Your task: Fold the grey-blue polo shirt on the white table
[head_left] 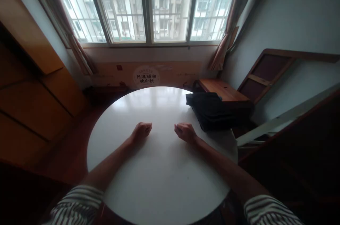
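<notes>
Both my forearms rest on a round white table [159, 182]. My left hand [141, 131] lies near the table's middle, curled into a loose fist with nothing showing in it. My right hand [185, 131] lies a short way to its right, also curled into a fist, with nothing visible in it. A dark folded garment or bag [211, 110] lies on the table's right edge, just beyond my right hand and not touched by it. Striped sleeves cover my upper arms at the bottom of the view.
A small wooden side table [221, 90] stands behind the dark bundle. A wooden frame [265, 76] leans against the right wall. Wooden cabinets [34, 86] fill the left side. A large barred window [148, 5] with curtains is ahead, above a printed cardboard panel [147, 75].
</notes>
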Motion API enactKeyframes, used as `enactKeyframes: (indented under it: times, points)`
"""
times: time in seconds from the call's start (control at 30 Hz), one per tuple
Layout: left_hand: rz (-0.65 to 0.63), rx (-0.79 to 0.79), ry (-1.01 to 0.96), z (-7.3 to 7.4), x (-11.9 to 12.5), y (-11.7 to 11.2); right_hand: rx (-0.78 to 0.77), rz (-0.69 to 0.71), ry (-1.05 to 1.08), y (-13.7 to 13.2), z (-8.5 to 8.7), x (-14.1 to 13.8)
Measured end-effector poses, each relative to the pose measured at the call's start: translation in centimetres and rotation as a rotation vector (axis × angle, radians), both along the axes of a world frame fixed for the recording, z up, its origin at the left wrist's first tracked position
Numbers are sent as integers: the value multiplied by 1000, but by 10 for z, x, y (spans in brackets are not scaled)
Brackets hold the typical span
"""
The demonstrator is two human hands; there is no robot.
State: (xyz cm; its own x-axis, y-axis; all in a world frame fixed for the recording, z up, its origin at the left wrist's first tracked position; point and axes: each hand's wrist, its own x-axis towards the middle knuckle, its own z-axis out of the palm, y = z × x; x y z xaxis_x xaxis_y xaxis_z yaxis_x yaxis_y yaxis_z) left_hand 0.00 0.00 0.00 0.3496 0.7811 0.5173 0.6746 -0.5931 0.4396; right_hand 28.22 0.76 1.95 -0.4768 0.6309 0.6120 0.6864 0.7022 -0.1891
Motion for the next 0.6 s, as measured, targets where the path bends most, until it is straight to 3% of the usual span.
enactKeyframes:
  times: [0.07, 0.17, 0.27, 0.37, 0.47, 0.6]
  points:
    - [-9, 17, -8, 0, 1, 0, 31, -3, -15, -1, 10, 0]
    - [-14, 44, -24, 1, 3, 2, 125, -83, -65, -1, 38, 5]
    - [-15, 61, -34, 0, 4, 4, 168, -321, -122, 6, 75, 21]
    - [-8, 62, -46, -1, 4, 5, 70, -603, -188, 21, 101, 43]
    - [10, 51, -63, -1, 4, 5, -139, -811, -279, 42, 106, 62]
    - [25, 26, -82, 0, 4, 4, -415, -824, -373, 62, 96, 74]
